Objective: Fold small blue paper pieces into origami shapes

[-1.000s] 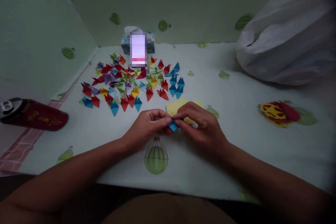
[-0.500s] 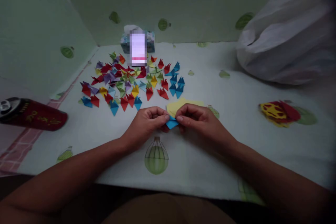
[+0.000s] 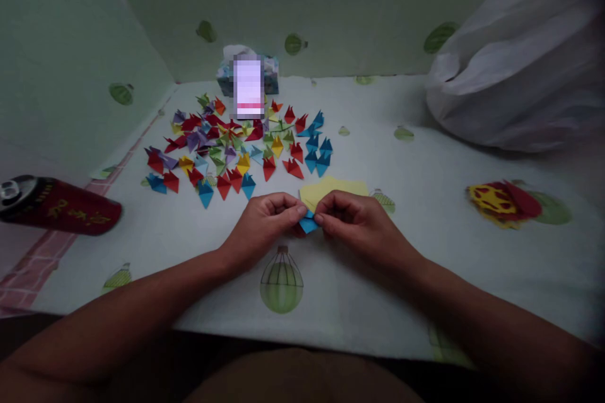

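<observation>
A small piece of folded blue paper (image 3: 309, 225) is pinched between my two hands, above the table's near middle. My left hand (image 3: 271, 217) grips its left side with thumb and bent fingers. On the right side, my right hand (image 3: 352, 217) pinches it the same way; the fingers partly hide the paper. Just behind the hands lies some pale yellow paper (image 3: 331, 187), flat on the cloth. Farther back and to the left spread several folded paper cranes (image 3: 231, 145) in red, blue, purple, yellow and green.
A dark red can (image 3: 66, 206) is at the far left. Behind the cranes a phone with a lit, blurred screen (image 3: 248, 85) leans on a tissue box (image 3: 271, 73). A white plastic bag (image 3: 515, 75) bulges at the back right. A red and yellow item (image 3: 503, 201) lies at right.
My right hand has shifted slightly down and its fingers have moved a little on the blue paper. My left hand stays nearly still.
</observation>
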A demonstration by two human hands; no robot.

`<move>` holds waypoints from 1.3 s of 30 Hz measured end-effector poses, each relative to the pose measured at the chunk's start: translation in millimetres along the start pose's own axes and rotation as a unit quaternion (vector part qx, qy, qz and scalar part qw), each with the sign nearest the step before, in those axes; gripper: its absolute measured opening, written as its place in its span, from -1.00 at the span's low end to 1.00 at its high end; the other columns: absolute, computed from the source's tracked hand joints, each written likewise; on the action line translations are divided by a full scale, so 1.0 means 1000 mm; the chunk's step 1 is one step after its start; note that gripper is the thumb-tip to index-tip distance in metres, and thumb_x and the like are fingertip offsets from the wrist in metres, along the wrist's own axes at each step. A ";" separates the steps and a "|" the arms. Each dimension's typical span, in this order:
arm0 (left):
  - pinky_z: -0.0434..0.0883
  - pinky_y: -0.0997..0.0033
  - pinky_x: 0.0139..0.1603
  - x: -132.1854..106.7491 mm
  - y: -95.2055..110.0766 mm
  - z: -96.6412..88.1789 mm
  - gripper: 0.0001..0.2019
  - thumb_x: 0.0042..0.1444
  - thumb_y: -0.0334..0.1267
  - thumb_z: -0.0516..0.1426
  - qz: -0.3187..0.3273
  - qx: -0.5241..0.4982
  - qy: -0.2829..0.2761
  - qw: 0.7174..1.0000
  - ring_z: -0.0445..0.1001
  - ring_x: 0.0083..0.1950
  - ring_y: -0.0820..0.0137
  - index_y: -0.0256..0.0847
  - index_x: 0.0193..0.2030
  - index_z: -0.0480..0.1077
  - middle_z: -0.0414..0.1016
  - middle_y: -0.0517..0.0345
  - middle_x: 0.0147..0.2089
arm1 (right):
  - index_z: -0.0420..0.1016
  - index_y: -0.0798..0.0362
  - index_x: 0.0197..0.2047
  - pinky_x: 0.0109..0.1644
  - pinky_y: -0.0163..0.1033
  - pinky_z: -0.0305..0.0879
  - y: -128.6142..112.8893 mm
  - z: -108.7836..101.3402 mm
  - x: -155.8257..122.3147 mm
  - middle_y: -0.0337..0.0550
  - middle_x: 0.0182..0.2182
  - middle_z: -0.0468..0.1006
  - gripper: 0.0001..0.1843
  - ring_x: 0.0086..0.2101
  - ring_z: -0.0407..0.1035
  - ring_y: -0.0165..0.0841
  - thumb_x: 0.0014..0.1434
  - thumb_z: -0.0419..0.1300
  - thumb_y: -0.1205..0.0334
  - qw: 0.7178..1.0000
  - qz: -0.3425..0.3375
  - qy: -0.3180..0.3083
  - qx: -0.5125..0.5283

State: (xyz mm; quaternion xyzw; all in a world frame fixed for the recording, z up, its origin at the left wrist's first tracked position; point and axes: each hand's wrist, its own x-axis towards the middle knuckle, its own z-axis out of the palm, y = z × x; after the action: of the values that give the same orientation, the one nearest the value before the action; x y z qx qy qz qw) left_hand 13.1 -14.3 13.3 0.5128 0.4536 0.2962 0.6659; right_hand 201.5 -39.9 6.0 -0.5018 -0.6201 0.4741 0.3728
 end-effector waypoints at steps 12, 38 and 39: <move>0.38 0.50 -0.35 0.001 -0.002 0.002 -0.83 -0.01 -0.21 0.29 0.025 0.022 0.011 0.999 0.42 -0.43 0.50 -0.27 -0.38 0.47 0.50 0.21 -0.45 | 0.44 0.09 -0.40 -0.35 -0.29 0.20 0.001 0.004 -0.002 -0.25 -0.53 0.44 -0.83 -0.46 0.28 -0.43 0.19 0.19 0.21 0.998 0.027 -0.009 0.048; 0.40 0.52 -0.37 0.000 -0.003 0.002 -0.83 0.03 -0.23 0.28 0.035 0.026 0.021 0.999 0.44 -0.44 0.51 -0.28 -0.42 0.44 0.52 0.20 -0.47 | 0.44 0.07 -0.43 -0.44 -0.32 0.17 0.000 0.007 0.002 -0.32 -0.58 0.42 -0.75 -0.54 0.28 -0.46 -0.03 0.42 0.16 0.985 0.096 -0.011 0.143; 0.40 0.52 -0.37 0.000 -0.003 0.002 -0.83 0.03 -0.23 0.29 0.034 0.025 0.020 0.999 0.44 -0.44 0.51 -0.28 -0.41 0.44 0.51 0.21 -0.47 | 0.44 0.07 -0.43 -0.44 -0.32 0.17 0.000 0.006 0.002 -0.32 -0.59 0.42 -0.76 -0.54 0.28 -0.45 -0.02 0.40 0.16 0.984 0.101 -0.011 0.144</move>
State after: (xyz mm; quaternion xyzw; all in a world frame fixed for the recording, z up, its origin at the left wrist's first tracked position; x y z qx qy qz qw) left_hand 14.4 -15.6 10.2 0.5386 0.4565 0.3172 0.6332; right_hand 195.2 -39.5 3.8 -0.4977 -0.4956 0.5993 0.3842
